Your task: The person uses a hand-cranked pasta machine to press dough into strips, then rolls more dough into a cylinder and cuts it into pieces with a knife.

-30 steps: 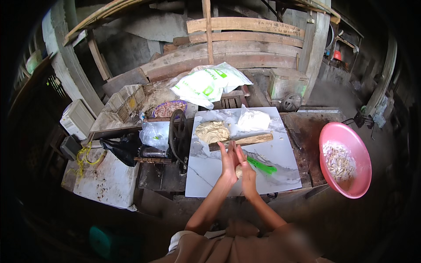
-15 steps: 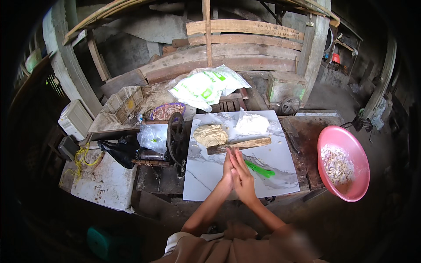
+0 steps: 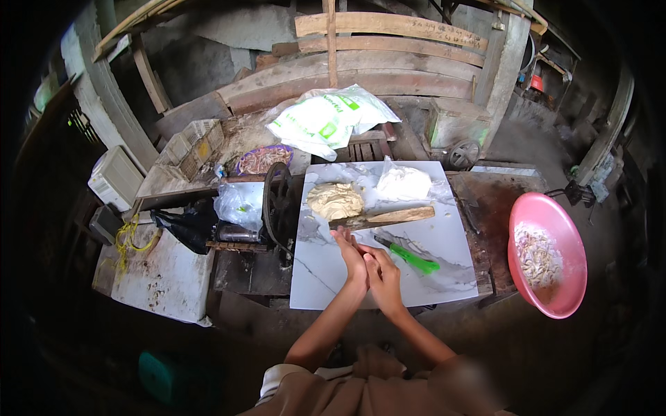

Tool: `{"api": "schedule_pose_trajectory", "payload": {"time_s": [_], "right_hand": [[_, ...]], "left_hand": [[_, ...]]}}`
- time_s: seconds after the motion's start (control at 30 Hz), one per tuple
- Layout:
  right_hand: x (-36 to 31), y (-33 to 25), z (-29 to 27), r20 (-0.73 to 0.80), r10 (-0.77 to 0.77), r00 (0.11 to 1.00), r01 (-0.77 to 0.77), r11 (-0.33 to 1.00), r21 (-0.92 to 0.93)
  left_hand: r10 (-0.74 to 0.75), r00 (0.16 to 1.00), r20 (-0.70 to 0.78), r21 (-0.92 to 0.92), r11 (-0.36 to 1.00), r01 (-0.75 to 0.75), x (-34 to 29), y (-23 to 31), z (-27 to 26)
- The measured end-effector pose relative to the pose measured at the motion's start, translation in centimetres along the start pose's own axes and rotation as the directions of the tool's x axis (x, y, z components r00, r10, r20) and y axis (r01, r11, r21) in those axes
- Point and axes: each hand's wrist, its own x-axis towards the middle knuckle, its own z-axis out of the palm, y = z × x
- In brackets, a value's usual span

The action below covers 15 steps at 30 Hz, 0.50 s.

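Note:
Above the near part of a white marbled board [image 3: 322, 284], my left hand [image 3: 352, 260] and my right hand [image 3: 383, 277] are pressed against each other at the palms. The left fingers are stretched out, pointing away from me; the right fingers lie against the left palm. Whether anything is between the palms is hidden. Just beyond the fingertips lies a wooden stick [image 3: 399, 215], partly dark. A knife with a green handle [image 3: 415, 259] rests to the right of my hands. Farther back are a lump of pale dough [image 3: 335, 200] and a clear bag of white powder [image 3: 404, 184].
A pink basin [image 3: 579, 256] with floury strips stands at the right. Left of the board are a dark handwheel [image 3: 277, 208], a clear plastic bag [image 3: 238, 206] and a black bag [image 3: 186, 227]. A purple-rimmed basket [image 3: 265, 160] and a white sack [image 3: 331, 123] lie behind.
My hands have slid against each other: the right one has drawn back toward me, and its fingertips now sit lower than the left's. The knife's blade has come into view.

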Motion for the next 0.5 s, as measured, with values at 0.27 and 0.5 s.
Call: {"api": "schedule_pose_trajectory", "payload": {"time_s": [0.27, 0.5], "right_hand": [[2.8, 3.8, -1.8, 0.190, 0.404, 0.895, -0.439, 0.716, 0.543], [2.1, 1.5, 2.8, 0.120, 0.298, 0.947, -0.296, 0.663, 0.688]], "left_hand": [[0.206, 0.978, -0.037, 0.012, 0.979, -0.206, 0.2, 2.1, -2.3], [0.042, 0.924, 0.380, -0.020, 0.999, -0.037, 0.4, 2.7, -2.1]]}}
